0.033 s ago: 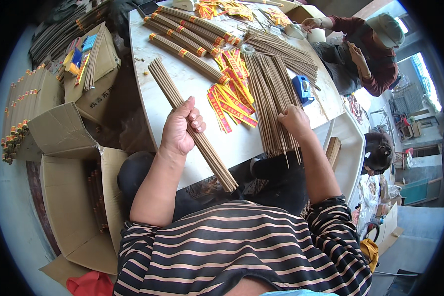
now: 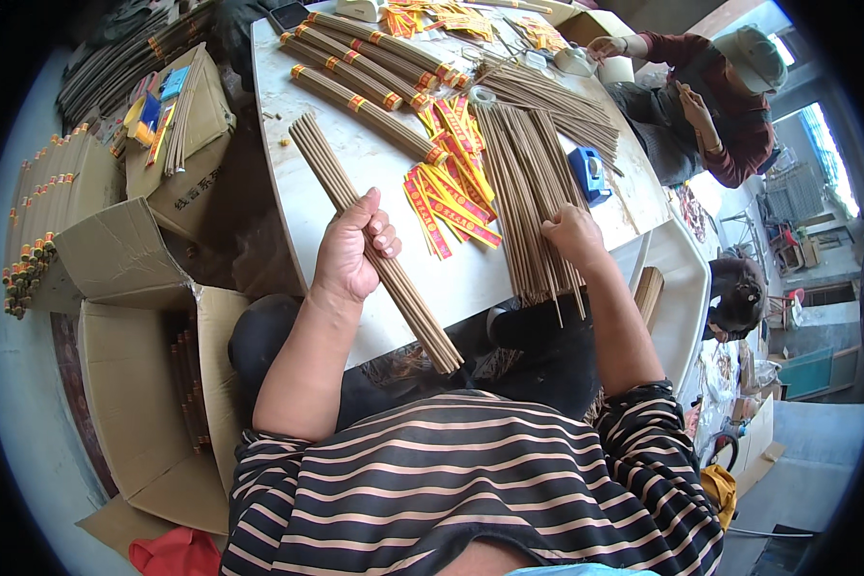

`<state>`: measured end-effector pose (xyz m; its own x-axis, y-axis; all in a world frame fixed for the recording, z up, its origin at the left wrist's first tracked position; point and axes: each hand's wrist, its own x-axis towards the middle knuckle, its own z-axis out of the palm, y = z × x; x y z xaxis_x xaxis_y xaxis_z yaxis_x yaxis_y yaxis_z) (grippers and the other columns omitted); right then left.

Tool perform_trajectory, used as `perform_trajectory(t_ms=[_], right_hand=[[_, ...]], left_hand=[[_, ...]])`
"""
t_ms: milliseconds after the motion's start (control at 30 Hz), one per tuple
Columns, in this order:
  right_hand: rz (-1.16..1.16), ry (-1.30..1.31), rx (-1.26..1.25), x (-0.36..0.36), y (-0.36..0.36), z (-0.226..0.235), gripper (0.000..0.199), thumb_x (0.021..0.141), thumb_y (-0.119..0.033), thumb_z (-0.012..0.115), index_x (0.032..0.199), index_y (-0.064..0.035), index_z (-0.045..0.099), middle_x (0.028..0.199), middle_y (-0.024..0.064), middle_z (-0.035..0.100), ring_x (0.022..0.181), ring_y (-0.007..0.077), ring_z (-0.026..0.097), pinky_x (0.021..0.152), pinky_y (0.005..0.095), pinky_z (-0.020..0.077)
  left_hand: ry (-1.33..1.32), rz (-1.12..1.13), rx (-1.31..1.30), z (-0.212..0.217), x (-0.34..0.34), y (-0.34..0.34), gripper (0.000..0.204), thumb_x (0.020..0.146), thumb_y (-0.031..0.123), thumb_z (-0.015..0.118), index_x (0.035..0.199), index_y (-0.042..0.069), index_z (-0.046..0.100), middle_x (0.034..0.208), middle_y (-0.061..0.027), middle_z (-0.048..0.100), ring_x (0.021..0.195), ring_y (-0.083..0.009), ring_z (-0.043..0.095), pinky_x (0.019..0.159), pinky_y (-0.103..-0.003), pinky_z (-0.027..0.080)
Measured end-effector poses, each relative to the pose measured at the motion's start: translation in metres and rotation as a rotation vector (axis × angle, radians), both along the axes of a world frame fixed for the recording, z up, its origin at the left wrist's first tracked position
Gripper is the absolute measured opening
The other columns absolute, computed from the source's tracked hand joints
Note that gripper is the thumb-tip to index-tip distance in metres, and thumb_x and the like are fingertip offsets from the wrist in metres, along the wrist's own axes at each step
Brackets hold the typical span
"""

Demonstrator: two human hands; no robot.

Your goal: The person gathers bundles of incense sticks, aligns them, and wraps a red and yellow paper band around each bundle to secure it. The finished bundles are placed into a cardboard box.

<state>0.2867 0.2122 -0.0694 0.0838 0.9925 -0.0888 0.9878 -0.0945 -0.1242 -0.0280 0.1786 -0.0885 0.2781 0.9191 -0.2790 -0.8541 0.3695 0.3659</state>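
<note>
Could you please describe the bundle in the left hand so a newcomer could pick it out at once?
Find the white table, then the left hand at its near side. It clasps a bundle of thin brown sticks, slanting from upper left to lower right. Unlike the labelled bundles farther back, it shows no red-and-yellow bands.

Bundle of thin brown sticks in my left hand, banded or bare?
Bare where visible: the stick bundle shows no band; the left hand hides some.

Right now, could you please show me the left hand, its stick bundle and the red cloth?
Left hand [image 2: 352, 253], head view: its middle.
Stick bundle [image 2: 408, 302], head view: lower half.
Red cloth [image 2: 175, 554], head view: visible middle.
</note>
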Motion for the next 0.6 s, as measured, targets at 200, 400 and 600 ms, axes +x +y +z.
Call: perform_trajectory(t_ms=[200, 400, 600], right_hand=[[-0.003, 0.135, -0.012, 0.008, 0.002, 0.002, 0.028, 0.075, -0.025, 0.061, 0.079, 0.0027, 0.058, 0.083, 0.0220, 0.062, 0.084, 0.0365, 0.059, 0.077, 0.0409, 0.0458], [-0.050, 0.257, 0.152, 0.010, -0.001, 0.005, 0.023, 0.079, -0.021, 0.058, 0.080, 0.0023, 0.058, 0.078, 0.0211, 0.061, 0.079, 0.0334, 0.060, 0.072, 0.0407, 0.0462], [-0.118, 0.527, 0.166, 0.020, -0.002, 0.005, 0.026, 0.086, -0.022, 0.054, 0.084, 0.0036, 0.057, 0.068, 0.0142, 0.058, 0.057, 0.0209, 0.056, 0.053, 0.0349, 0.0457]], left_hand=[[0.004, -0.012, -0.012, -0.001, 0.001, -0.002, 0.033, 0.088, 0.027, 0.058, 0.061, 0.014, 0.046, 0.052, 0.0031, 0.043, 0.044, -0.0085, 0.039, 0.043, -0.023, 0.035], [-0.018, -0.018, 0.014, -0.002, 0.001, -0.002, 0.026, 0.088, 0.025, 0.059, 0.067, 0.014, 0.047, 0.054, 0.0030, 0.045, 0.045, -0.0083, 0.041, 0.043, -0.023, 0.036], [-0.029, -0.026, 0.007, 0.000, 0.001, -0.004, 0.025, 0.087, 0.025, 0.060, 0.068, 0.014, 0.047, 0.055, 0.0028, 0.046, 0.046, -0.0083, 0.043, 0.044, -0.023, 0.036]])
